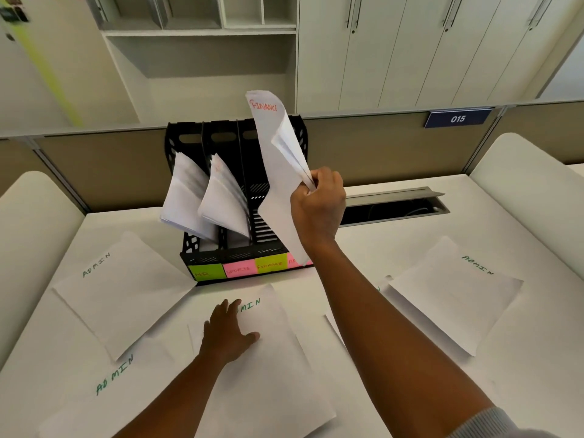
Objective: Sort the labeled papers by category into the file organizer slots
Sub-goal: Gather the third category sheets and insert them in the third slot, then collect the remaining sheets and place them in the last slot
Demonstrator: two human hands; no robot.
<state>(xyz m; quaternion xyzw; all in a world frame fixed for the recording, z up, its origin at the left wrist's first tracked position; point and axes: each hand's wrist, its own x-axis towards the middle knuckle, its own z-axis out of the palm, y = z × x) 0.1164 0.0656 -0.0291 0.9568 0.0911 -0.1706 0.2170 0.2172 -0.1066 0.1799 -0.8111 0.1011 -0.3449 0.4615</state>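
Pinching FINANCE sheets (278, 172) at one edge with right hand (317, 205), closed; light, floppy, already curling above file organizer (237, 248). Left hand (229, 335) open, flat on ADMIN sheet (268, 358) on tabletop (395, 248); better gripped mid-edge to stop sag

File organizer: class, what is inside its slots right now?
The file organizer holds paper stacks in the HR slot and the sports slot. The finance slot looks empty; the raised Finance papers in the right hand cover the fourth.
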